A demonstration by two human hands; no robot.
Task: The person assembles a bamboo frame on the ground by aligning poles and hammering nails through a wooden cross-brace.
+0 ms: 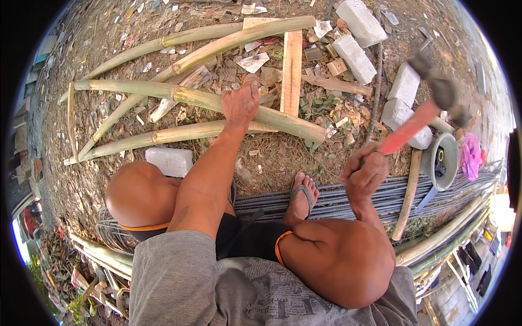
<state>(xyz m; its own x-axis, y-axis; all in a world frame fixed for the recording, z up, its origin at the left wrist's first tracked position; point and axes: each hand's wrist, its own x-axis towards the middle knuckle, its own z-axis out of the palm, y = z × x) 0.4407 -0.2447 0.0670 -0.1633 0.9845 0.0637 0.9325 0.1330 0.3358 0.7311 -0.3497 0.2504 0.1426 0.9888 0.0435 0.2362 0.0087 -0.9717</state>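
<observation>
My right hand [367,171] is wrapped round the red-handled hammer [405,127], whose metal head is raised at the upper right and smeared by motion. My left hand [241,104] closes over a split bamboo pole [198,99]; whether the fingertips also pinch something small is hidden. This pole lies across a flat wooden board [291,70]. Two more bamboo lengths, a crossing pole [244,39] and a nearer pole [190,131], fan out from the left. A thin upright strip [72,122] spans their left ends.
Pale concrete blocks [361,22] stand at the upper right, and another block [168,161] sits by my left knee. Dark steel rods [348,198] lie near my sandalled foot. A grey bucket [439,163], a wooden handle [408,195] and a pink plastic bag [471,156] are at right.
</observation>
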